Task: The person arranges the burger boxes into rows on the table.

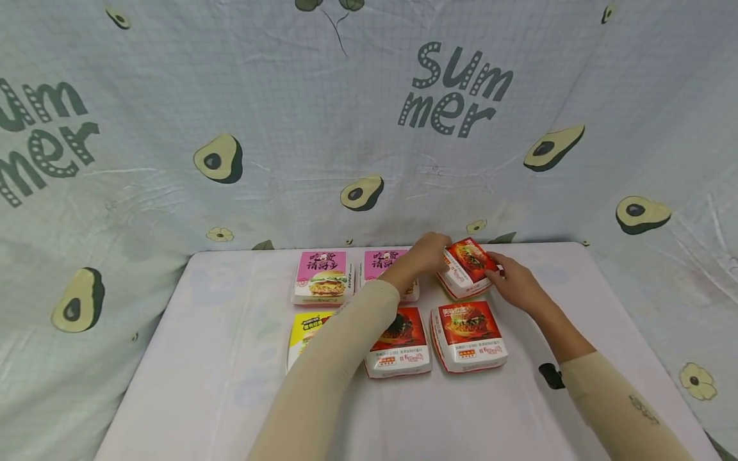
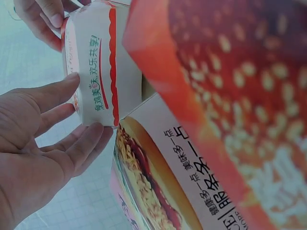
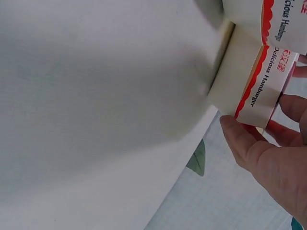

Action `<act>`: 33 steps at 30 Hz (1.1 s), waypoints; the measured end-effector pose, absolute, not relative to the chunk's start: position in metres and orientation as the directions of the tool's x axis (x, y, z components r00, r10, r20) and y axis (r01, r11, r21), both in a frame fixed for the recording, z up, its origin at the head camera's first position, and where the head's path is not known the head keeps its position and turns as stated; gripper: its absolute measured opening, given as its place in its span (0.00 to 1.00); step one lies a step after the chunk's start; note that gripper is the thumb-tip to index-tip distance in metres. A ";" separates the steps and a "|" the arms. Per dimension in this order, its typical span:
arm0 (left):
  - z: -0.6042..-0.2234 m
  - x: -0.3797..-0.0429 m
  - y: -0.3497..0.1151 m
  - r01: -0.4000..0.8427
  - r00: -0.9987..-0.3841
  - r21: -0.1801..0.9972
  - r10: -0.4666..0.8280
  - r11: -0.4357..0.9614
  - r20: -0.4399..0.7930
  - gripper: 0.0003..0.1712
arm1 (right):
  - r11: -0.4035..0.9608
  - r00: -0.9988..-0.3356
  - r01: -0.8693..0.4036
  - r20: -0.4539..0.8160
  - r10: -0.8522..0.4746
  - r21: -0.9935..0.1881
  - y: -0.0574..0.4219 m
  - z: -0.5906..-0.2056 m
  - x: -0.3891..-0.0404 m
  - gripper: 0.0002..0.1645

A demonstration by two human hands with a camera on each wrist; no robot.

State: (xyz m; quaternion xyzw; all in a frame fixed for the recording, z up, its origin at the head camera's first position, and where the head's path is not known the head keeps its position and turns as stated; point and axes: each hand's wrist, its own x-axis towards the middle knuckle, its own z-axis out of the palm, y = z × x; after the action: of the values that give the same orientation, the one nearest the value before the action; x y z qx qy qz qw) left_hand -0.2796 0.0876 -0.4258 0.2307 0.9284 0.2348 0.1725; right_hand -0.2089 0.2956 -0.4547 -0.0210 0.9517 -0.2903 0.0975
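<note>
At the back right of the table, a red and white hamburger box [image 1: 471,259] sits turned at an angle, apparently tilted. My left hand [image 1: 429,253] grips its left side, and my right hand [image 1: 516,282] grips its right side. In the left wrist view, the left thumb and fingertips [image 2: 76,79] pinch the white box [image 2: 96,62] at its corner. The right wrist view shows the right thumb on the lower edge of the box [image 3: 264,86], the other fingers across from it. Directly in front lies another red hamburger box [image 1: 468,336].
Two pink burger boxes [image 1: 327,275] stand in the back row, the right one partly behind the left arm. A yellow box [image 1: 304,330] and a red box [image 1: 403,346] are in the front row, partly covered by the left sleeve. A small black object [image 1: 551,376] lies beside the right sleeve.
</note>
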 end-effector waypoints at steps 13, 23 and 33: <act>-0.423 -0.276 0.082 0.350 -0.845 0.485 0.494 0.802 -0.207 0.23 | 0.826 -0.964 0.012 -0.225 -0.139 -0.564 0.296 -0.453 -0.228 0.33; -0.417 -0.270 0.082 0.317 -0.851 0.492 0.473 0.811 -0.230 0.38 | 0.803 -0.976 0.053 -0.200 -0.083 -0.594 0.298 -0.453 -0.232 0.34; -0.421 -0.283 0.082 0.341 -0.843 0.520 0.500 0.783 -0.200 0.29 | 0.771 -0.963 0.139 -0.265 -0.040 -0.621 0.298 -0.457 -0.225 0.45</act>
State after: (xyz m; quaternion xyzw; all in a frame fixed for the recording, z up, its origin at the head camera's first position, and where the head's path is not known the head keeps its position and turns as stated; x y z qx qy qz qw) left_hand -0.2825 0.0817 -0.4208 0.2261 0.9296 0.2395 0.1656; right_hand -0.2255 0.2976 -0.4573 0.0263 0.9317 -0.3372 0.1326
